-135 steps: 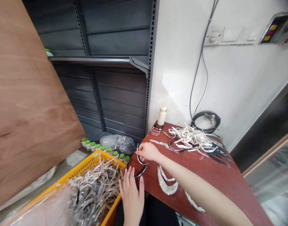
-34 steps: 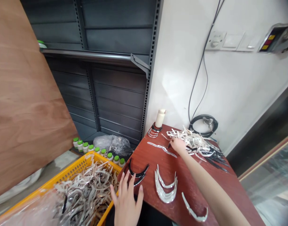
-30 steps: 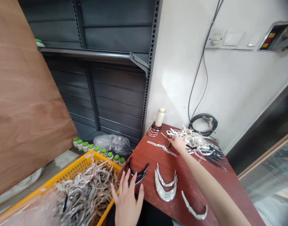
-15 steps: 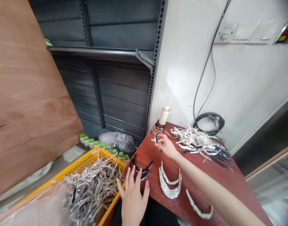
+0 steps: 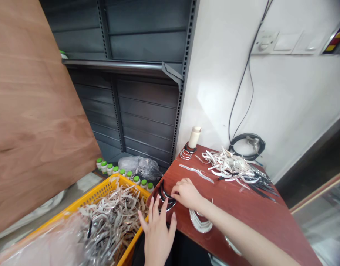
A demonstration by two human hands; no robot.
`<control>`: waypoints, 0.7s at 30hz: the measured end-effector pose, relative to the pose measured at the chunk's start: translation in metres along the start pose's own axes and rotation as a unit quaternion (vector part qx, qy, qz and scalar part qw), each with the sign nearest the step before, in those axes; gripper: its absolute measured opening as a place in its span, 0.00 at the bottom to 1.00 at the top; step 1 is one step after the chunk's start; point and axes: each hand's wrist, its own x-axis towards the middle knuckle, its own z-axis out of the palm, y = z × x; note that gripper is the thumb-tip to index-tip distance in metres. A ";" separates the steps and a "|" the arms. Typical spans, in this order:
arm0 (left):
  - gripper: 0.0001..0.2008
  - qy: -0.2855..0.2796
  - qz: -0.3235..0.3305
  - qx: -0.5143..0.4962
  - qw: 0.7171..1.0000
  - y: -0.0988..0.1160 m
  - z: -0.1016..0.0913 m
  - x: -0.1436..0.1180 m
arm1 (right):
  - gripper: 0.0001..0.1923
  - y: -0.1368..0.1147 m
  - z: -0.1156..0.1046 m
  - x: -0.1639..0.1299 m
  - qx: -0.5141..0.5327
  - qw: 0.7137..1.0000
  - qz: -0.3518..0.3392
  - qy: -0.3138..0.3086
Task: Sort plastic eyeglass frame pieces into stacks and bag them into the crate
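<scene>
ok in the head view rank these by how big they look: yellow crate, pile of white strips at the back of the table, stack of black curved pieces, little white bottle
1. yellow crate, though it is nearest the camera
2. pile of white strips
3. stack of black curved pieces, under the right hand
4. white bottle; farthest back, so its rank against the stack is unsure

Red-brown table [image 5: 242, 214]. Landmark: white bottle [image 5: 194, 137] at the far corner. Silver rings [image 5: 185, 154] at its base. Tangled strip pile [image 5: 236, 168] to its right. Single pale strip [image 5: 196, 171] just in front. Black curved pieces [image 5: 165, 194] and white curved stack [image 5: 200, 223] at the near edge.
</scene>
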 end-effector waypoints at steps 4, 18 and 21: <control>0.23 0.010 0.011 0.005 1.000 0.002 -0.001 0.000 | 0.10 0.002 -0.003 -0.017 -0.019 0.998 0.041 0.044; 0.23 0.001 -0.004 0.002 1.000 0.004 0.005 0.001 | 0.11 0.175 -0.005 -0.104 -0.047 0.937 0.283 0.199; 0.22 0.007 -0.005 0.002 1.000 0.003 0.007 0.000 | 0.12 0.183 0.004 -0.101 -0.030 0.935 0.282 0.213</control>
